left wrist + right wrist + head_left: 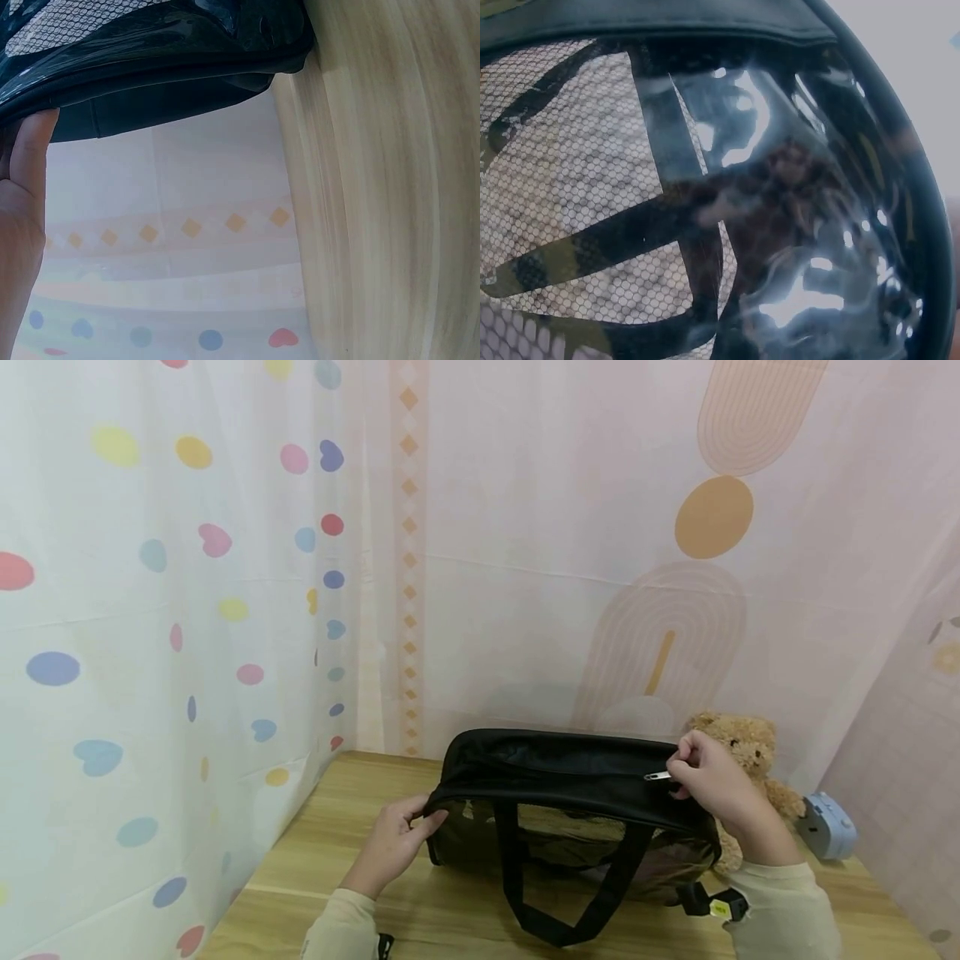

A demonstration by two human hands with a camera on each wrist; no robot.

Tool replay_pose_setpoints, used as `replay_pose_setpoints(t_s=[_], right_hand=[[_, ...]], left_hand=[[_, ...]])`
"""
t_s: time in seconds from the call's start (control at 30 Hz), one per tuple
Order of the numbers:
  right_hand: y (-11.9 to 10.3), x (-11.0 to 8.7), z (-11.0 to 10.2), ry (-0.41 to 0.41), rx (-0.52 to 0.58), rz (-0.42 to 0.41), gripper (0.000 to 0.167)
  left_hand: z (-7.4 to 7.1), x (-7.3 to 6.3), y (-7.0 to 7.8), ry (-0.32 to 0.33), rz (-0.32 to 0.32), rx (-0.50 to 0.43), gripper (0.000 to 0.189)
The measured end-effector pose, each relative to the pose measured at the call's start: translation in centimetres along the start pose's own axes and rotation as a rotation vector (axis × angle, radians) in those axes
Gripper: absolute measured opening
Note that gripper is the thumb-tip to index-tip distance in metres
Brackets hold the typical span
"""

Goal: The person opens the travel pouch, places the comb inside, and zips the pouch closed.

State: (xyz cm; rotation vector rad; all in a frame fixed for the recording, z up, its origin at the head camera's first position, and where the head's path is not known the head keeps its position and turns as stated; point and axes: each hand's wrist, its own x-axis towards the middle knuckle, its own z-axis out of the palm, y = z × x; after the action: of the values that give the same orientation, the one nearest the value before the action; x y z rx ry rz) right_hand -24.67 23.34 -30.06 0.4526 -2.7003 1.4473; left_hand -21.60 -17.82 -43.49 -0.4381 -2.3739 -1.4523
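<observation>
A black bag (600,793) with see-through sides stands on the table, its black strap handle (573,935) hanging down at the front. Mesh (600,135) and shiny clear plastic (802,300) fill the right wrist view. My left hand (386,847) grips the bag's upper left corner, thumb on the near side; the left wrist view shows that thumb (34,150) against the edge piping. At the top right, my right hand (712,785) pinches a silver zipper pull (657,776) with curled fingers.
A tan teddy bear (742,743) sits behind my right forearm, partly hidden. Farther right is a light blue boxy object (828,827). The wooden table (322,827) meets patterned curtains (495,652) at the back and left.
</observation>
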Motion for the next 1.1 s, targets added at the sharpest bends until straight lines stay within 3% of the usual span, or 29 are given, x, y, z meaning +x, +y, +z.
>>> replay_pose_setpoints(t_s=[0.6,0.77,1.1], right_hand=[[1.6,-0.9,-2.3,0.059,0.018,0.077,0.016],[2.5,-1.3,-2.7,0.09,0.049,0.081,0.016],[4.6,-1.4,-3.6,0.063,0.166,0.1,0.019]], left_hand=[[0.0,0.0,0.0,-0.015,0.032,-0.042,0.013],[-0.2,-0.2,0.0,-0.007,0.027,-0.026,0.012],[0.0,-0.1,-0.3,0.005,0.028,-0.009,0.012]])
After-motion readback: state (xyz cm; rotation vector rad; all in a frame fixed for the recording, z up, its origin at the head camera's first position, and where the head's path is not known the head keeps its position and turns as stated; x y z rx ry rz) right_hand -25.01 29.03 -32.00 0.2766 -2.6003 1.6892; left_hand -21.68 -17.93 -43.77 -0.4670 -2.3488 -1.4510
